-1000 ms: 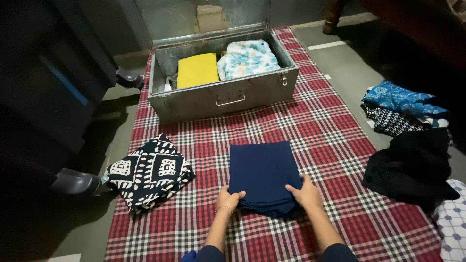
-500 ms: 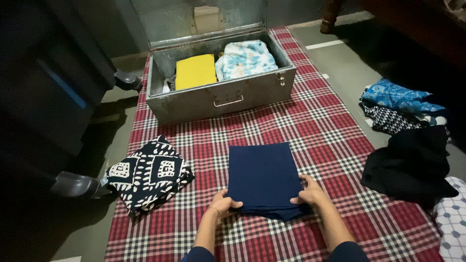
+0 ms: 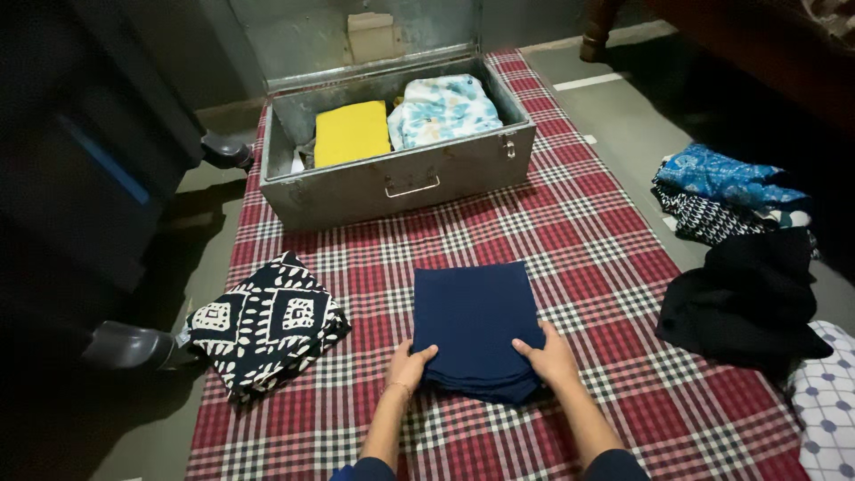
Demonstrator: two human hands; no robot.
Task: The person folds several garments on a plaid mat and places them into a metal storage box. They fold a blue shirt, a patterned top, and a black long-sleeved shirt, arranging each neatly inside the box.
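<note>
Checked white cloth (image 3: 824,401) cut off at right edge; fingertips under navy cloth (image 3: 474,321)

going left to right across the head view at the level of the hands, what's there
black-and-white patterned cloth → left hand → folded navy cloth → right hand → black garment

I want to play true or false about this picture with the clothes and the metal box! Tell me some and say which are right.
1. Both hands, left hand and right hand, grip the folded navy cloth. True.
2. The metal trunk is closed. False: its lid stands open.
3. A yellow folded cloth lies inside the trunk. True.
4. The black-and-white patterned cloth lies inside the trunk. False: it lies on the checked sheet, left of the navy cloth.
</note>
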